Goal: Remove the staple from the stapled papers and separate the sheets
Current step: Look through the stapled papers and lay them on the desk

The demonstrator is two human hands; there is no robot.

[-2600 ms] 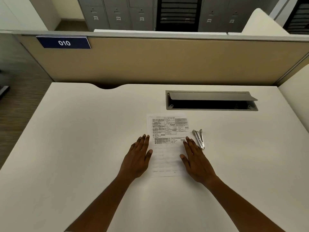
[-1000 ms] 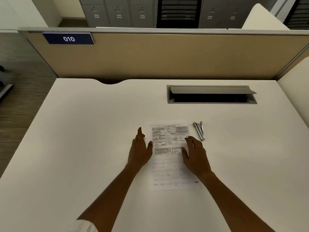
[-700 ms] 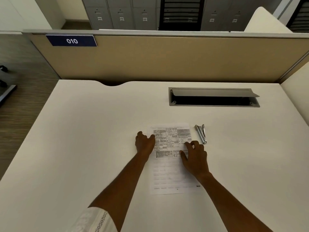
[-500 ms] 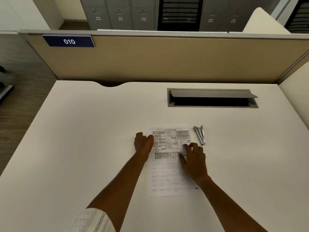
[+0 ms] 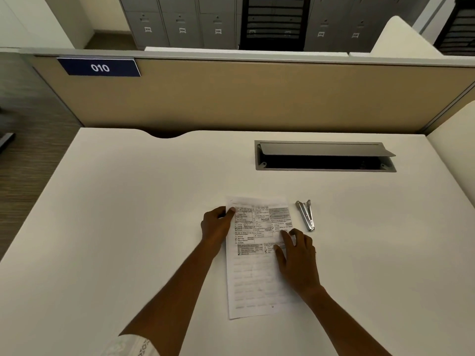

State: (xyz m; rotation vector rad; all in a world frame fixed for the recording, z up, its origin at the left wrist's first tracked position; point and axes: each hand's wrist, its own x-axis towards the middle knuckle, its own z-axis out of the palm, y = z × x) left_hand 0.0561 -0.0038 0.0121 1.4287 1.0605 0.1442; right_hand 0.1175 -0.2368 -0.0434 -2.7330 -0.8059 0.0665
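The stapled papers (image 5: 257, 281), a printed form, lie flat on the white desk (image 5: 128, 227) in front of me. My left hand (image 5: 216, 227) pinches their left edge near the top corner, thumb on top and fingers curled beside the sheet. My right hand (image 5: 298, 255) rests on the right half of the papers, with bent fingertips pressing them down. A silver metal staple remover (image 5: 305, 214) lies on the desk just right of the papers' top corner, a little beyond my right fingertips. I cannot make out the staple clearly.
A grey cable tray (image 5: 323, 156) with its lid raised is set into the desk behind the papers. A tan partition (image 5: 257, 98) with a blue "010" label (image 5: 99, 67) closes the desk's far side. Another white panel stands at the right.
My left hand went from lying flat to curling round the papers' left edge near the top. My right hand slid up the sheet and bent its fingers. The papers shifted slightly.
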